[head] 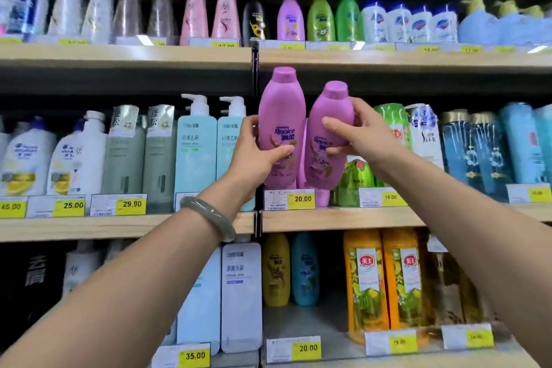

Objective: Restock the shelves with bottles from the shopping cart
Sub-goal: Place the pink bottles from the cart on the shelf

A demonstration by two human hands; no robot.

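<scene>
Two purple Rejoice bottles are held up in front of the middle shelf (343, 219). My left hand (254, 155) grips the left purple bottle (280, 116), which stands upright. The right purple bottle (327, 128) leans slightly to the right, and my right hand (358, 131) grips it around its upper body. Both bottles hover above the 20.00 price tag (289, 199), touching or nearly touching each other. Part of another purple bottle (322, 197) shows behind them on the shelf. The shopping cart is out of view.
Green bottles (355, 179) stand just right of the purple ones, and light blue pump bottles (195, 152) just left. The top shelf (388, 58) holds pink, purple, green and white bottles. Orange bottles (366, 284) and a yellow bottle (276, 269) fill the lower shelf.
</scene>
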